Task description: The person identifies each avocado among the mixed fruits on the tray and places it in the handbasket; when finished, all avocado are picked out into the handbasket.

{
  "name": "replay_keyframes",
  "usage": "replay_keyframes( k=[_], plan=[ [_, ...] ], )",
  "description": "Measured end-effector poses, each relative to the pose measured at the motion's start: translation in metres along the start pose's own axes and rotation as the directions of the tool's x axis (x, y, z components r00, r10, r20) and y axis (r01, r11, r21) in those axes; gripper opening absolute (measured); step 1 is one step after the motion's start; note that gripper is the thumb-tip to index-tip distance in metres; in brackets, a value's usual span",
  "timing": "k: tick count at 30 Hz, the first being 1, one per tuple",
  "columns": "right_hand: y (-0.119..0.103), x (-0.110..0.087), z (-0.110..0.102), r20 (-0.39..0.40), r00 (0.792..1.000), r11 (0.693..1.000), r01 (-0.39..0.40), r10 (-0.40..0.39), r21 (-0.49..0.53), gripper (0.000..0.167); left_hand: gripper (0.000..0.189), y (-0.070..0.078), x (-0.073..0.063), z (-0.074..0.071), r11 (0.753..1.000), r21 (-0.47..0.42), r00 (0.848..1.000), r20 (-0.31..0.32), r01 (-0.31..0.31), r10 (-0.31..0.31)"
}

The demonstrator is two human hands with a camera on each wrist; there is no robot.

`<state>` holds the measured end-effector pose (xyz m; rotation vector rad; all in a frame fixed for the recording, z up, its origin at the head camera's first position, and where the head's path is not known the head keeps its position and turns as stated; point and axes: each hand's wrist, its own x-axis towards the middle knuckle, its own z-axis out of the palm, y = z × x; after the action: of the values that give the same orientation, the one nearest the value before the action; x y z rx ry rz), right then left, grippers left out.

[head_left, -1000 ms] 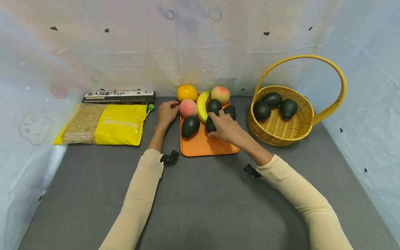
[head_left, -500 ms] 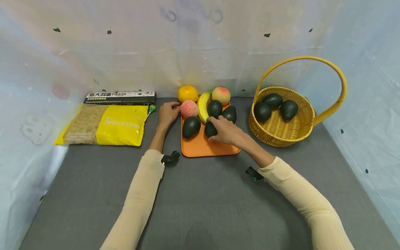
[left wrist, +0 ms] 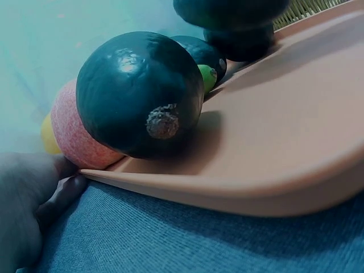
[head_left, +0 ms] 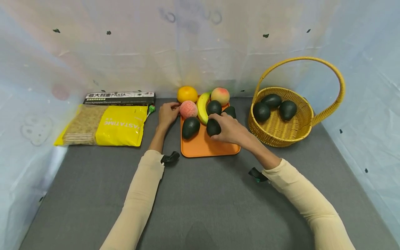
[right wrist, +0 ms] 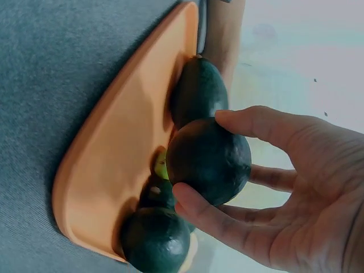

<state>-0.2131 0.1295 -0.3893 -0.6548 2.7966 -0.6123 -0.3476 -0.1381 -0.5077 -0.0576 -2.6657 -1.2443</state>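
My right hand [head_left: 232,130] grips a dark green avocado [head_left: 214,127] with thumb and fingers around it. In the left wrist view that avocado [left wrist: 230,11] is raised above the orange tray [head_left: 207,149]. At the tray's left edge my left hand [head_left: 167,113] pinches the rim [left wrist: 91,172] between thumb and finger, close beside a pink peach [head_left: 188,109]. Also on the tray are a banana [head_left: 202,107], an avocado at the front left [head_left: 191,127], an avocado in the middle [head_left: 214,107] and one partly hidden behind the right hand [head_left: 230,111].
An orange [head_left: 187,94] and a pale peach [head_left: 220,96] sit at the tray's back edge. Right of it stands a wicker basket [head_left: 281,139] with a tall handle, holding 3 avocados. A yellow pasta bag [head_left: 120,125] and a black-and-white pasta box [head_left: 120,98] lie at the left.
My right hand has closed around the front avocado and lifted it slightly, moving a little to the right. The left hand stays at the tray's edge.
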Motion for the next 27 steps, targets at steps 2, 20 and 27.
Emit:
replay_keyframes(
  k=[2,20,27],
  plan=[
    [0.0,-0.002,-0.004,-0.017,1.0,1.0,0.002,-0.002,0.003,0.074,0.034,0.0,0.0,0.0,1.0,-0.002,1.0,-0.002,-0.003,0.003],
    [-0.001,-0.033,-0.038,-0.148,0.988,0.999,-0.042,0.04,-0.014,0.071,0.032,0.0,-0.001,-0.002,1.0,-0.02,1.0,-0.008,-0.002,0.002],
    [0.005,-0.043,-0.045,-0.18,0.981,0.997,-0.078,0.077,0.002,0.067,0.032,0.001,-0.001,0.0,1.0,-0.009,1.0,-0.008,-0.018,0.018]
  ],
)
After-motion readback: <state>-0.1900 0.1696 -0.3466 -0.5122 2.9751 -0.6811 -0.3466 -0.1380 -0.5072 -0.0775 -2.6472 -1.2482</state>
